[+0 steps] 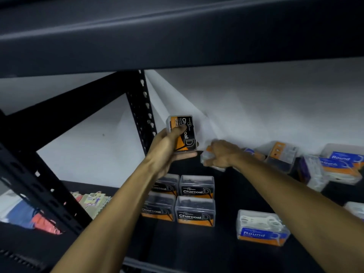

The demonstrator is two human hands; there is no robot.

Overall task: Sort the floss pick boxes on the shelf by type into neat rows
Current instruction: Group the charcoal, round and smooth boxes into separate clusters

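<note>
My left hand (169,146) holds a black-and-orange Charcoal box (183,133) upright in the air above the dark shelf (197,247). Just to its right, my right hand (222,154) is closed over a clear box (205,157) at the back of the shelf; its label is hidden. Below my left forearm, several Charcoal boxes (195,211) stand in two rows. A lone blue Round box (262,229) lies near the front right. More Round boxes (342,164) and mixed boxes (279,156) are piled at the back right.
The black perforated upright post (143,107) stands just left of my left hand. The upper shelf board (177,36) hangs low overhead. A white wall (256,107) backs the shelf. Colourful packets (92,201) lie on the neighbouring shelf at the left.
</note>
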